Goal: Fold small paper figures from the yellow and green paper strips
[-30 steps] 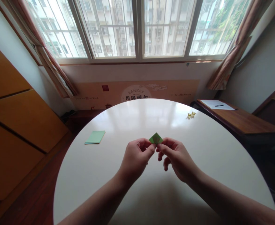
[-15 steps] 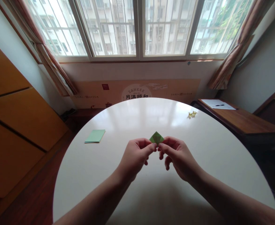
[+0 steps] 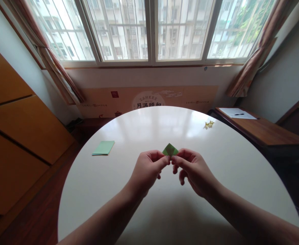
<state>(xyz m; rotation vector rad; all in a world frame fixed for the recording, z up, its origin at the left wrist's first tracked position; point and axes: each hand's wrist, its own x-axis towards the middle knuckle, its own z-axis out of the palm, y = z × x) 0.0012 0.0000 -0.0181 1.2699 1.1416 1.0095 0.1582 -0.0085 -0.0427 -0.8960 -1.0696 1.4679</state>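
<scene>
A small folded green paper (image 3: 170, 149), diamond-shaped with creases, is held above the round white table (image 3: 215, 177). My left hand (image 3: 147, 170) pinches its left lower edge between thumb and fingers. My right hand (image 3: 191, 170) pinches its right lower edge the same way. Both hands meet just below the paper, and its lower part is hidden behind my fingertips.
A stack of light green paper sheets (image 3: 103, 148) lies at the table's left. A small yellow folded paper piece (image 3: 209, 124) sits at the far right. A brown side desk (image 3: 261, 131) with a sheet and pen (image 3: 237, 114) stands to the right. Wooden cabinets (image 3: 14, 136) line the left.
Hands and green paper have risen very slightly in view since a second ago; the grip on the paper looks unchanged.
</scene>
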